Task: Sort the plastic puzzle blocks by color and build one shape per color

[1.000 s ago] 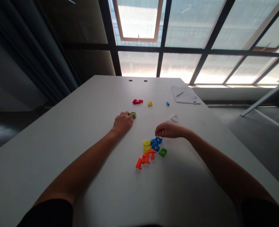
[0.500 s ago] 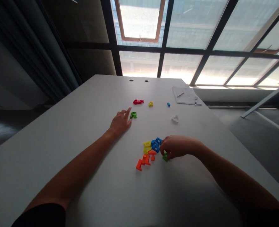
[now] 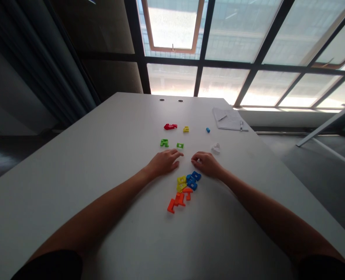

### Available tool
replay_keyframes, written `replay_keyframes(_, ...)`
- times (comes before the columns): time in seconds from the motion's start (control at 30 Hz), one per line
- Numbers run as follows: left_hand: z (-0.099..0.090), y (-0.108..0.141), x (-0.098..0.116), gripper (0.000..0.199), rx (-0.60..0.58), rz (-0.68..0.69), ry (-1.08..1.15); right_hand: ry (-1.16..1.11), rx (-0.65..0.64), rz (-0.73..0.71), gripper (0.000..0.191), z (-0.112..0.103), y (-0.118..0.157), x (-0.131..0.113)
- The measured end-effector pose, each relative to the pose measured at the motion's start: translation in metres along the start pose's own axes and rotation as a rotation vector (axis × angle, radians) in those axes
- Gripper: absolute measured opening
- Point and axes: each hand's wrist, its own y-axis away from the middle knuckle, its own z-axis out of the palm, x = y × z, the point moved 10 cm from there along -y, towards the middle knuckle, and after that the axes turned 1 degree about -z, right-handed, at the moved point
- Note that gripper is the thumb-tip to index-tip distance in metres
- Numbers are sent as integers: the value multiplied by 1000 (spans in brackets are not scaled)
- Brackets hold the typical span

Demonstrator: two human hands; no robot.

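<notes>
My left hand [image 3: 167,161] hovers over or rests on the white table [image 3: 125,217], thumb and fingers apart and holding nothing. Just beyond its fingertips lies a small green plastic piece [image 3: 180,146], with a second green piece [image 3: 164,143] to its left. My right hand [image 3: 206,163] faces it from the right, its fingers curled together with no object visible in them. Closer to me sits a cluster of plastic pieces: blue pieces [image 3: 192,185] nearest my right hand, yellow pieces [image 3: 181,180] beside them, and several orange pieces [image 3: 180,199] in front.
Farther back lie red pieces [image 3: 170,126], a yellow piece [image 3: 185,129] and a small blue piece [image 3: 208,130]. White pieces [image 3: 216,148] rest beyond my right hand. Papers [image 3: 231,121] with pens lie by the right edge. Two round holes are near the far edge.
My right hand has moved forward and left from the cluster, and the green piece it held now lies beside the other green piece. My left hand has drawn back towards the right.
</notes>
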Motion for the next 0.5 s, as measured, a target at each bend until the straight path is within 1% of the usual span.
replay_keyframes(0.07,5,1,-1,33,-9,7,15,19,7,-35,11,5,3,-2)
replay_keyframes(0.13,5,1,-5,31,-1,-3,33,28,21,-56,10,7,4,-3)
replay_keyframes(0.27,-8,-9,-19,27,59,-54,7,13,44,-61,11,9,4,0)
replay_keyframes(0.37,-19,-31,-31,28,104,-104,-70,8,54,-59,11,9,4,2)
replay_keyframes(0.43,-23,-53,-39,31,114,-133,-121,3,55,-52,11,9,4,3)
replay_keyframes(0.5,-23,-79,-51,34,108,-171,-172,-5,56,-53,11,9,4,4)
